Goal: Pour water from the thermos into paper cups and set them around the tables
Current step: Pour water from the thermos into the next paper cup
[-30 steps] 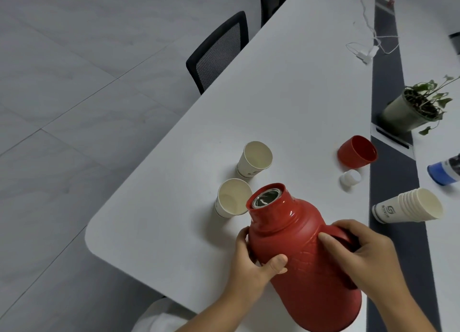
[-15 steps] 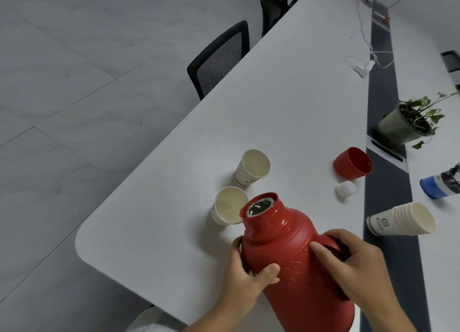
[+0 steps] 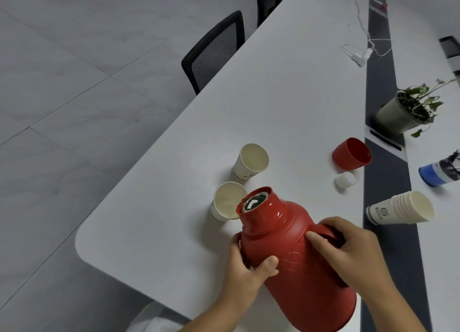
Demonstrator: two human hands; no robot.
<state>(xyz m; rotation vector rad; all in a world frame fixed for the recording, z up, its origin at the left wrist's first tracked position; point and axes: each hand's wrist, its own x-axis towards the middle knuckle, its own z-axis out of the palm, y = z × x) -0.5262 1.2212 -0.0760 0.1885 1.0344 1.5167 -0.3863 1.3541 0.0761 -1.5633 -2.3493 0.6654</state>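
Red thermos (image 3: 293,257) tilted, mouth over cup (image 3: 227,203) rim

thermos (image 3: 296,257) tilted, mouth over near cup (image 3: 225,203) | left hand (image 3: 245,273) on body | right hand (image 3: 353,252) on handle

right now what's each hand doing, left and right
Left hand: grips the body of the red thermos, thumb across its front.
Right hand: curled round the thermos handle, thumb pressed on the body.

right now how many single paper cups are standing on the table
2. One cup stands farther out on the table; the other cup stands just beyond the thermos mouth. A separate stack lies on its side.
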